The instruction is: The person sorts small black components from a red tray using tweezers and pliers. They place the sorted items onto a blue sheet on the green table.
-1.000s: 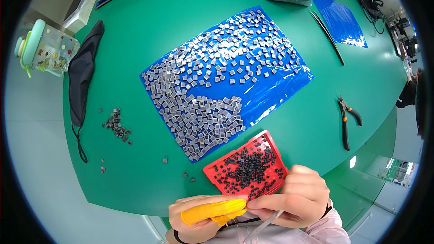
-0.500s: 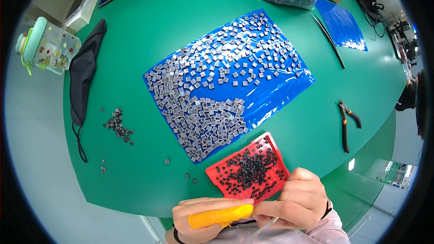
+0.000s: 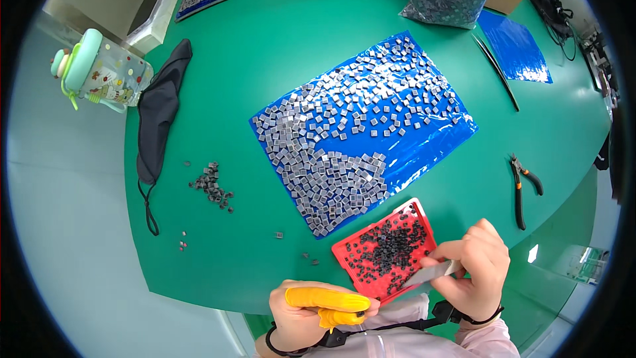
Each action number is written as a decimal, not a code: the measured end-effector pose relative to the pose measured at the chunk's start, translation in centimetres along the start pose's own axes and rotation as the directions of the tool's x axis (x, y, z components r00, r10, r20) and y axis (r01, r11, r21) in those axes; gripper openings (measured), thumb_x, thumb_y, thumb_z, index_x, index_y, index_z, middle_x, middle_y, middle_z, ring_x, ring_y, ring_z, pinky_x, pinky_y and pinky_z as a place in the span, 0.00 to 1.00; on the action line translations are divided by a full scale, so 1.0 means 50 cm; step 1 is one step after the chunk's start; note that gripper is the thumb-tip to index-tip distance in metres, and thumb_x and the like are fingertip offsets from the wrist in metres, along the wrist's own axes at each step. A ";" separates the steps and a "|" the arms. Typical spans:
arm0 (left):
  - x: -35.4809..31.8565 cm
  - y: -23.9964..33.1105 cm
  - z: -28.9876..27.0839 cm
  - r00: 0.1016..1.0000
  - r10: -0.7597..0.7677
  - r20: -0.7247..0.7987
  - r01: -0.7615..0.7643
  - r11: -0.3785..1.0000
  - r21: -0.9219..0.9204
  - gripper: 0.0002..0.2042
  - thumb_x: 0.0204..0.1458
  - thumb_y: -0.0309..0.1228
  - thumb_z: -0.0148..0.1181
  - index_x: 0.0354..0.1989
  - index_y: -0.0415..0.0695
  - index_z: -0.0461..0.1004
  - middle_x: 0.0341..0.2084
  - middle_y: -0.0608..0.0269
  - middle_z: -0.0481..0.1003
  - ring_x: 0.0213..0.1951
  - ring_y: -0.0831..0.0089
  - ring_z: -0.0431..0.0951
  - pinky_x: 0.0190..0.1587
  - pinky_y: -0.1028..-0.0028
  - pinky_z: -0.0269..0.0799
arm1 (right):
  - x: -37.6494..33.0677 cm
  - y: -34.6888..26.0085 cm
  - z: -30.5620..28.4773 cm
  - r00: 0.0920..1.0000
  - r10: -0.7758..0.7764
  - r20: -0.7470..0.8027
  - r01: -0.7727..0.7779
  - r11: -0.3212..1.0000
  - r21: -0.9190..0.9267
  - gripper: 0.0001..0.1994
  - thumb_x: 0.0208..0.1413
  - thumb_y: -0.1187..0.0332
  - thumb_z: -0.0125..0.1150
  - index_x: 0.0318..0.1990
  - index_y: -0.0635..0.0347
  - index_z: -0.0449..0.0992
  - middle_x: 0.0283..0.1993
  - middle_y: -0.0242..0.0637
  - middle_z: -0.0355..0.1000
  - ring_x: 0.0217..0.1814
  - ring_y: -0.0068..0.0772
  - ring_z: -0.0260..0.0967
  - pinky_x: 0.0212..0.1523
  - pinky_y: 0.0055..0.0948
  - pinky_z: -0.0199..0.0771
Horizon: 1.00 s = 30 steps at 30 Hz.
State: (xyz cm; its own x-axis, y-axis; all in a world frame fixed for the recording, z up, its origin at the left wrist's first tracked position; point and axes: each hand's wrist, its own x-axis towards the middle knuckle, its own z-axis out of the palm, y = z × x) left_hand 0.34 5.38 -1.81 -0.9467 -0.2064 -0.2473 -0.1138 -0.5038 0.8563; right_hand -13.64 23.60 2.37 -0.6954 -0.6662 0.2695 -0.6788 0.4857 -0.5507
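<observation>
Your left hand [image 3: 308,308], yellow finger cots [image 3: 328,299] on, pinches a small black piece [image 3: 360,314] at the near edge of the red tray [image 3: 373,287] on the desk [image 3: 232,258]. Your right hand [image 3: 478,270] grips a flat grey blade [image 3: 427,274], tip over that tray.

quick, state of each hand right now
Left hand: closed on a small dark piece, yellow finger covers on.
Right hand: closed on a flat grey blade, tip over the red tray.
</observation>
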 end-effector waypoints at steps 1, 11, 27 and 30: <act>-0.001 -0.001 -0.001 1.000 -0.015 -0.003 0.015 1.000 -0.011 0.08 0.47 0.15 0.61 0.35 0.23 0.76 0.30 0.42 0.79 0.33 0.57 0.82 0.39 0.65 0.81 | -0.002 0.000 0.002 1.000 0.022 0.003 -0.022 1.000 -0.013 0.12 0.29 0.77 0.68 0.28 0.57 0.77 0.17 0.24 0.63 0.16 0.25 0.54 0.22 0.29 0.49; 0.001 0.004 0.011 0.999 0.045 -0.002 -0.045 0.999 -0.004 0.10 0.44 0.13 0.65 0.37 0.25 0.76 0.34 0.43 0.79 0.38 0.58 0.82 0.46 0.64 0.78 | -0.032 0.077 -0.029 0.812 0.441 -0.382 -0.530 0.832 -0.167 0.15 0.43 0.77 0.67 0.40 0.63 0.73 0.28 0.33 0.65 0.24 0.26 0.59 0.29 0.26 0.61; 0.000 0.033 0.048 0.995 0.037 0.091 -0.061 0.960 0.272 0.18 0.48 0.21 0.66 0.50 0.37 0.75 0.39 0.66 0.80 0.38 0.81 0.79 0.41 0.79 0.77 | 0.006 -0.024 0.011 0.985 -0.169 0.023 0.142 0.889 0.434 0.11 0.33 0.64 0.75 0.28 0.50 0.83 0.26 0.23 0.74 0.27 0.24 0.65 0.27 0.24 0.60; -0.004 0.021 0.036 0.989 0.070 0.129 -0.112 0.926 0.361 0.16 0.48 0.24 0.66 0.47 0.43 0.76 0.38 0.66 0.80 0.33 0.78 0.79 0.38 0.79 0.76 | 0.015 -0.031 0.012 0.981 -0.185 0.054 0.143 0.889 0.435 0.11 0.32 0.66 0.75 0.28 0.50 0.83 0.26 0.23 0.74 0.27 0.24 0.66 0.26 0.23 0.60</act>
State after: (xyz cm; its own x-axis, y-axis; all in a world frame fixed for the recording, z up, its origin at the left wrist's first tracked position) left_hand -0.14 6.39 -0.04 -0.9832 -0.1314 -0.1264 -0.1078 -0.1401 0.9843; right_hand -12.97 22.03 2.95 -0.5439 -0.7743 0.3233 -0.6002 0.0898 -0.7948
